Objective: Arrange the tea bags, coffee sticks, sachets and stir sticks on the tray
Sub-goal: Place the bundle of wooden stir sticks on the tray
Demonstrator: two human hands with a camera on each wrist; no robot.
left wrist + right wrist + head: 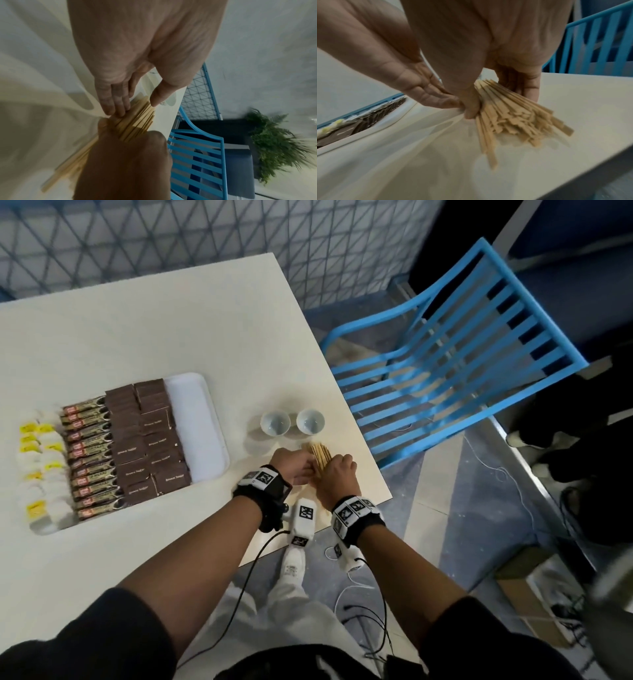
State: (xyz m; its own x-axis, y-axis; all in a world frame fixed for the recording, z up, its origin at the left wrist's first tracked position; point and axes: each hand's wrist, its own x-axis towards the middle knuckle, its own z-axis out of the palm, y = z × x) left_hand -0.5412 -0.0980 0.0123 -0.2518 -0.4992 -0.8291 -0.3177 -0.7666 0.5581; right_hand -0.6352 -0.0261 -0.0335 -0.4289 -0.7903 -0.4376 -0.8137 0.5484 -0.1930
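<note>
A loose bundle of wooden stir sticks point(320, 455) point(513, 108) lies on the white table near its right edge. My right hand point(337, 474) point(500, 105) grips the bundle, thumb on one side and fingers on the other. My left hand point(296, 469) point(135, 108) touches the bundle's left side with straight fingers, thumb spread. The white tray point(195, 419) at the left holds rows of tea bags point(41, 467), coffee sticks point(90, 460) and brown sachets point(147, 436). A bare strip runs along the tray's right side.
Two small white cups point(274, 422) point(310, 421) stand just beyond the sticks. The table's right edge point(363, 440) is close to my right hand. A blue slatted chair point(445, 354) stands past that edge. Cables hang from both wrists.
</note>
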